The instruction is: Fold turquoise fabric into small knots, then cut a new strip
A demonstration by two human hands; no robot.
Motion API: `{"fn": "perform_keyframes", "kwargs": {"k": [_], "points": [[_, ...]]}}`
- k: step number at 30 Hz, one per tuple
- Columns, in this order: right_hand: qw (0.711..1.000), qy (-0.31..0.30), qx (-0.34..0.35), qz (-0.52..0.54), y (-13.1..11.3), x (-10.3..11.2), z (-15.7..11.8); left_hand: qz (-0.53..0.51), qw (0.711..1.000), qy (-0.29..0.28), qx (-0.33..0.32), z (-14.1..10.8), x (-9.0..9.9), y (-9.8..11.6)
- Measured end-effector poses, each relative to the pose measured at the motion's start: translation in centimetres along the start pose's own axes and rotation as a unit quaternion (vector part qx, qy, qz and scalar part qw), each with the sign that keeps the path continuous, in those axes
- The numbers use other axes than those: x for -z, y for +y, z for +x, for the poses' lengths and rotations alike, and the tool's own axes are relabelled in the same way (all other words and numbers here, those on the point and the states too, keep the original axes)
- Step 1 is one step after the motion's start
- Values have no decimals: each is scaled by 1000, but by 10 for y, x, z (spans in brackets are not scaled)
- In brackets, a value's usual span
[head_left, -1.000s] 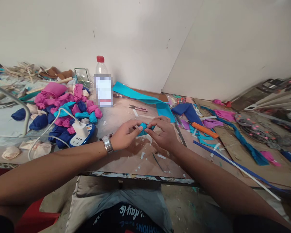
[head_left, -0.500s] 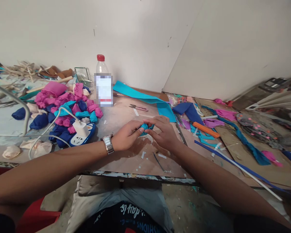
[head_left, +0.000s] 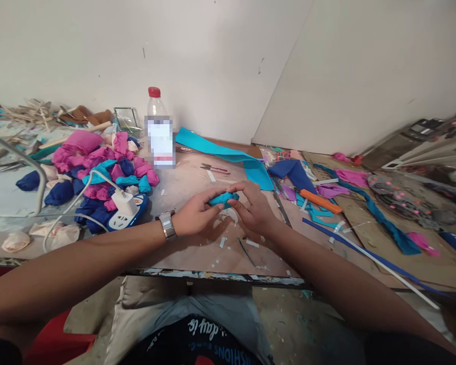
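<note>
Left hand [head_left: 197, 212] and right hand [head_left: 254, 208] close together, thumbs and fingers pinching a small turquoise cloth bundle [head_left: 223, 198] between them, above the table [head_left: 197, 256], small scissors [head_left: 215, 168] lying beyond, bottle [head_left: 157, 106] upright near a colorful cloth pile [head_left: 82, 142].

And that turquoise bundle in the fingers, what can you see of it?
The turquoise bundle is creased, apparently soft cloth or crepe paper gathered into a lump. It is held over the table between the left hand and the right hand, fingers of both touching it and hiding part of its shape.
</note>
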State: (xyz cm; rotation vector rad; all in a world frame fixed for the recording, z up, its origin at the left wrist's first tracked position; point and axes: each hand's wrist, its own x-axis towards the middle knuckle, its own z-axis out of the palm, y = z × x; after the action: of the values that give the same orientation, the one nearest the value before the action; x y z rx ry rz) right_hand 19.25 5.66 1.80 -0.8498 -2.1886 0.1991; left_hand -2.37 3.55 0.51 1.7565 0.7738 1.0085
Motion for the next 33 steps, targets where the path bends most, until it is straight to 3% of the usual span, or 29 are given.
{"fn": "perform_keyframes", "kwargs": {"k": [4,12,17,22,27,33], "points": [[999,33,-32,-4,1,1,-1,-3,999,5,31,0,-1,-4],[995,87,-44,16,-2,3,1,-109,991,51,59,4,-3,-4],[993,97,-58,24,-5,4,0,-99,992,64,46,5,-2,-6],[994,84,-65,20,-5,5,1,-31,997,65,38,3,-2,-10],[998,39,-44,-11,-2,4,2,100,988,112,-35,-1,0,-4],[1000,8,5,-9,0,3,2,28,996,54,-62,-1,1,0]]}}
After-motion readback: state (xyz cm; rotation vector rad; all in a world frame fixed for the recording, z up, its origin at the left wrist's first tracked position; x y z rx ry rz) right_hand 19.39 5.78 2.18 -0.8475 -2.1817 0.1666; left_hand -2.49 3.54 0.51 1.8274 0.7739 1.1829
